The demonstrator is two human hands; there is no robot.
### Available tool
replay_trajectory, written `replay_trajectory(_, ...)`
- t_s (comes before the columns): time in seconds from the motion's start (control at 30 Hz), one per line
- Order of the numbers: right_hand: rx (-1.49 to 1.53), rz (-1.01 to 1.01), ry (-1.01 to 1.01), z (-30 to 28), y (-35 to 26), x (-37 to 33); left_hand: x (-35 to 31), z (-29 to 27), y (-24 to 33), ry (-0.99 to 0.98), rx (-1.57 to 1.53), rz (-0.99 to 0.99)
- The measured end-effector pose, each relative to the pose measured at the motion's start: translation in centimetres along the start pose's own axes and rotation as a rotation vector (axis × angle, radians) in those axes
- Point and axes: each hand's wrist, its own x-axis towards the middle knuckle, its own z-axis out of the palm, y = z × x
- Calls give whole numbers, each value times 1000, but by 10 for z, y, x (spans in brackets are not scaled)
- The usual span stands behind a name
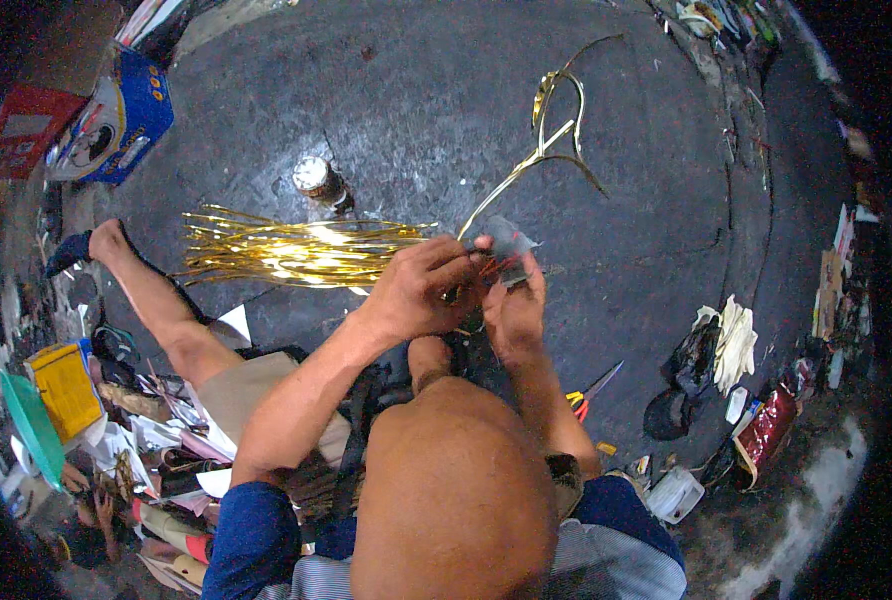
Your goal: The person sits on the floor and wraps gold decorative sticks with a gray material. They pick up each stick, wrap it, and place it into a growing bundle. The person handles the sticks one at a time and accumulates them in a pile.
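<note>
My left hand (434, 288) has its fingers bent and pressed together, and what they grip is hidden. Close beside it, my right hand (514, 305) holds a small piece of clear plastic (511, 238) between thumb and fingers. Thin red strands (496, 265) show between the two hands. From just above my hands a thin gold stem (501, 188) runs up and right, ending in a curled loop with loose tips. A bundle of shiny gold strips (306, 250) stretches left along the floor; its right end reaches my left hand, and I cannot tell whether it is held.
A jar with a white lid (316, 178) stands behind the gold strips. Scissors (598, 388) lie right of my right forearm. Blue-and-white (126, 115) and red (28, 132) boxes stand far left. Paper scraps (156, 440) pile up at left; pale gloves (734, 343) lie at right.
</note>
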Motion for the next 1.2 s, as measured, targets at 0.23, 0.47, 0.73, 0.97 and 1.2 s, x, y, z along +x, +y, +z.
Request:
replay_trajectory(0.23, 612, 408, -426, -6, -6, -5, -14, 19, 4, 4, -186, -81)
replay_trajectory(0.47, 500, 473, -85, -45, -26, 11, -20, -1, -16, 451, -67, -470)
replay_trajectory(0.73, -200, 372, 138, -54, -30, 57, -46, 19, -23, 354, -231, -785)
replay_trajectory(0.97, -1293, -305, 626, -147, -62, 207, -92, 44, -22, 165, -140, -849)
replay_trajectory(1.2, -1470, -58, 590, -122, -64, 275, -71, 50, -12, 125, -109, -833)
